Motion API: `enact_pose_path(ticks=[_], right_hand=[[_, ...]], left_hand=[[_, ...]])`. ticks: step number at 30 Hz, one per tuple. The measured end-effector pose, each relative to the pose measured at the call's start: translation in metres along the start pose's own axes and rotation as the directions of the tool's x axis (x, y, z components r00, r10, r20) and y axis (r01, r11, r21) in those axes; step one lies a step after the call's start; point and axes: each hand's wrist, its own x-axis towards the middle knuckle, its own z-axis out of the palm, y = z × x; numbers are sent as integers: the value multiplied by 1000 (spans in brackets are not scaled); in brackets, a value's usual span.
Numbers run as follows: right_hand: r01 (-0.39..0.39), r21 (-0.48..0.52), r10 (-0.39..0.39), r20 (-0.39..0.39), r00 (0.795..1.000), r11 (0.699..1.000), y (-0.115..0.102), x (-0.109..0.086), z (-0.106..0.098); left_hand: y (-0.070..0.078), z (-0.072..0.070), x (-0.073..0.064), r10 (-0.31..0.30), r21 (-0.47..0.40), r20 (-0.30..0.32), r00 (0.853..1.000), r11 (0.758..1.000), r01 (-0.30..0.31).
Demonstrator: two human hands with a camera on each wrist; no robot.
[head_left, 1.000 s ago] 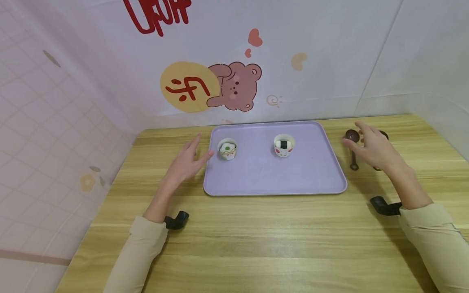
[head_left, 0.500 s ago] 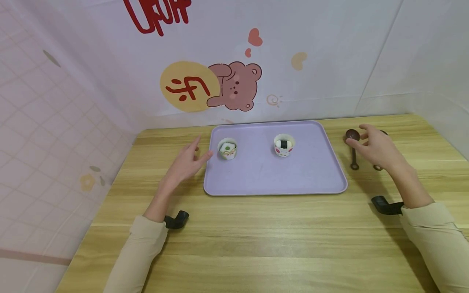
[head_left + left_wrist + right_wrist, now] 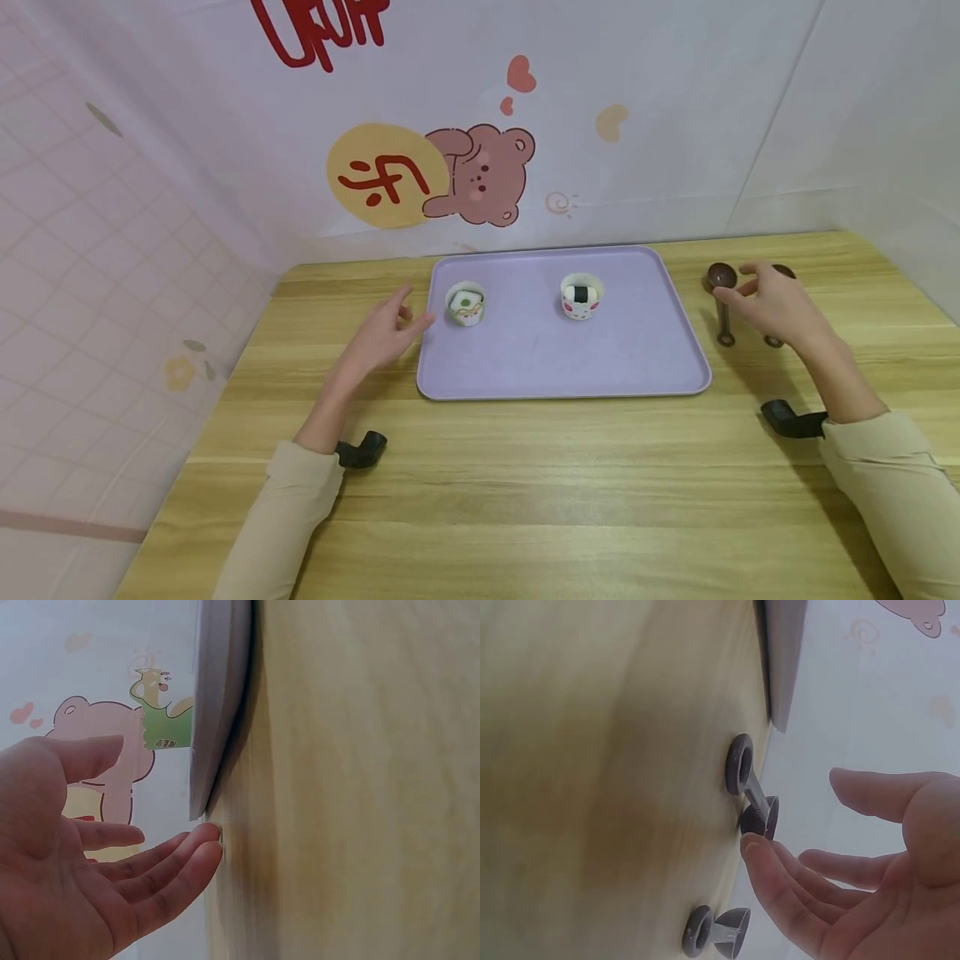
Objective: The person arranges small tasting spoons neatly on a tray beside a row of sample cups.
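Holding nothing, fingers relaxed, in bare left hand (image 3: 384,332) or right hand (image 3: 780,310).
Hovering at left beside a rectangular lilac tray (image 3: 517,362) bearing two small printed cups (image 3: 468,318) (image 3: 579,312), at right near two round-bowled dark-brown spoons (image 3: 722,274), laid handles-nearest, presumably for easy grasping.

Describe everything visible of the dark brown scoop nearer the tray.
The dark brown scoop has a round bowl, a slim handle and a ring-shaped end; it looks like glossy plastic. It lies bowl-up on the wooden table, right of the lilac tray, ring toward the head camera. The right grip hovers by its bowl; whether they touch is unclear.
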Motion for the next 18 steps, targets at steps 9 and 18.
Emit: enact_pose_path(ticks=[9,18], right_hand=[[-19,-18,20,7,1000,1000,7,4,0],[-32,-15,32,52,998,999,8,3,2]], left_hand=[[0,0,0,-8,-39,25,1000,999,9],[-3,3,1,-35,-50,48,998,998,37]])
